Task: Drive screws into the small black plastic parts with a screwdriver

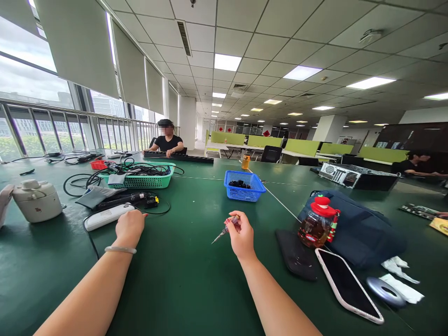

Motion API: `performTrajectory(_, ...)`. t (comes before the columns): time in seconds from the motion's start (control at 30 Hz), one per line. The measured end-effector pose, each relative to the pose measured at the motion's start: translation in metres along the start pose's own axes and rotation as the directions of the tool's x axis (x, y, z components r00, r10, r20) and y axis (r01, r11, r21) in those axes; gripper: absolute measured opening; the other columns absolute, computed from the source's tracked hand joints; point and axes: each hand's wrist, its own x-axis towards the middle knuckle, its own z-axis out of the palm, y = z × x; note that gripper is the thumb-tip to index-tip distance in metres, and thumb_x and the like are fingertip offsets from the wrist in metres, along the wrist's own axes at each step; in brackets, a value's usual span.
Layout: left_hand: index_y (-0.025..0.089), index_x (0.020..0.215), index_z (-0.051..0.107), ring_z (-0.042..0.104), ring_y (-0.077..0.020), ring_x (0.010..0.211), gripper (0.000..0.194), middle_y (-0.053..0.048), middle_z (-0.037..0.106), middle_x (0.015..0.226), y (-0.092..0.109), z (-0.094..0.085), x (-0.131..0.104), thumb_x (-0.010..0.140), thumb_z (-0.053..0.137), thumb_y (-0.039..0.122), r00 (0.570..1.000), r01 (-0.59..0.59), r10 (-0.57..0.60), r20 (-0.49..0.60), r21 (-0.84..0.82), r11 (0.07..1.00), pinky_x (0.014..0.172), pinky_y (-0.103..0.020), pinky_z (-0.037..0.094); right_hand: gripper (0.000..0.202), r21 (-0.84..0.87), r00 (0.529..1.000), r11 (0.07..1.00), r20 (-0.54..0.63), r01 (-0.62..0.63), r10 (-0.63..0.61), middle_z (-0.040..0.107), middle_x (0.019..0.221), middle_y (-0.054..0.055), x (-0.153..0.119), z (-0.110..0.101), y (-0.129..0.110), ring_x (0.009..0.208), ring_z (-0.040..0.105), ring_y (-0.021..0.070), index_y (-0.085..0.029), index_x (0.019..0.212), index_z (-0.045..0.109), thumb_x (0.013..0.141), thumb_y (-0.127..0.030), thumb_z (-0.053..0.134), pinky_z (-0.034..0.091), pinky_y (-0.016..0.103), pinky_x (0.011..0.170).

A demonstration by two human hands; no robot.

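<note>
In the middle of the table, my right hand (241, 233) is closed around the handle of a screwdriver (221, 234), whose thin metal tip points down and to the left. My left hand (130, 227) is curled against the right end of a long white power strip (109, 216); whatever its fingers hold is hidden. Behind it lie a black cable bundle with a yellow plug (151, 201) and a grey cloth (96, 197). Beyond my right hand stands a blue basket (241, 193) with small black parts in it.
A green basket (147, 181) of cables and a white jug (37, 200) are on the left. On the right are a red-lidded jar (313, 228), a dark bag (364, 228), a phone (350, 284) and a black pouch (296, 254). Across the table sits a person (168, 142).
</note>
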Motion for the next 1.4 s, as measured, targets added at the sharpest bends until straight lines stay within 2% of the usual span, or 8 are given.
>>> performTrajectory(0.2, 0.006, 0.102, 0.069, 0.063, -0.0349, 0.094, 0.043, -0.025, 0.067, 0.103, 0.005, -0.012, -0.006, 0.084, 0.052, 0.041, 0.995, 0.059, -0.063, 0.072, 0.064, 0.996, 0.070, -0.036, 0.048, 0.018, 0.005, 1.000, 1.000, -0.007, 0.011, -0.011, 0.065, 0.076, 0.003, 0.000, 0.000, 0.000, 0.071, 0.066, 0.0185, -0.021, 0.093, 0.056, 0.080, -0.032, 0.058, 0.054, 0.030, 0.063)
performTrajectory(0.47, 0.005, 0.103, 0.069, 0.063, -0.0341, 0.097, 0.033, -0.026, 0.065, 0.107, 0.005, -0.020, -0.013, 0.082, 0.048, 0.021, 0.992, 0.074, -0.080, 0.102, 0.062, 0.995, 0.071, -0.036, 0.047, 0.017, 0.005, 1.000, 1.000, -0.006, 0.024, -0.024, 0.065, 0.077, 0.003, 0.000, 0.000, 0.001, 0.071, 0.066, 0.0183, -0.021, 0.093, 0.056, 0.080, -0.032, 0.058, 0.054, 0.030, 0.063)
performTrajectory(0.7, 0.005, 0.101, 0.069, 0.062, -0.0364, 0.098, 0.039, -0.024, 0.066, 0.105, 0.007, -0.021, -0.014, 0.082, 0.053, 0.035, 0.993, 0.040, -0.049, 0.107, 0.083, 0.996, 0.071, -0.037, 0.046, 0.018, 0.013, 1.000, 1.000, -0.007, 0.013, -0.013, 0.065, 0.075, 0.002, 0.000, 0.000, -0.003, 0.070, 0.066, 0.0184, -0.020, 0.092, 0.056, 0.079, -0.032, 0.058, 0.054, 0.030, 0.063)
performTrajectory(0.9, 0.007, 0.100, 0.070, 0.063, -0.0346, 0.094, 0.034, -0.026, 0.066, 0.104, 0.005, -0.020, -0.015, 0.078, 0.047, 0.018, 0.996, 0.036, -0.041, 0.082, 0.064, 0.997, 0.070, -0.037, 0.046, 0.017, 0.006, 1.000, 1.000, -0.002, 0.011, -0.011, 0.065, 0.076, 0.003, 0.000, -0.001, -0.001, 0.072, 0.066, 0.0187, -0.021, 0.093, 0.056, 0.080, -0.032, 0.058, 0.054, 0.030, 0.063)
performTrajectory(1.2, 0.016, 0.108, 0.069, 0.059, -0.0343, 0.102, 0.039, -0.018, 0.063, 0.115, -0.007, -0.010, -0.010, 0.084, 0.040, 0.021, 0.998, -0.068, 0.068, 0.001, 0.052, 0.996, 0.075, -0.038, 0.047, 0.018, 0.011, 1.000, 1.000, -0.009, 0.002, -0.001, 0.065, 0.074, 0.003, 0.000, -0.001, -0.003, 0.071, 0.067, 0.0197, -0.021, 0.091, 0.056, 0.078, -0.033, 0.058, 0.054, 0.031, 0.063)
performTrajectory(1.4, 0.012, 0.103, 0.070, 0.060, -0.0322, 0.100, 0.040, -0.021, 0.064, 0.111, -0.003, -0.008, -0.012, 0.082, 0.036, 0.012, 0.997, -0.082, 0.080, 0.023, 0.108, 0.991, 0.074, -0.036, 0.046, 0.019, 0.025, 1.000, 1.000, -0.011, -0.009, 0.010, 0.065, 0.075, 0.003, 0.000, 0.000, -0.005, 0.072, 0.067, 0.0197, -0.021, 0.091, 0.056, 0.077, -0.034, 0.059, 0.054, 0.031, 0.064)
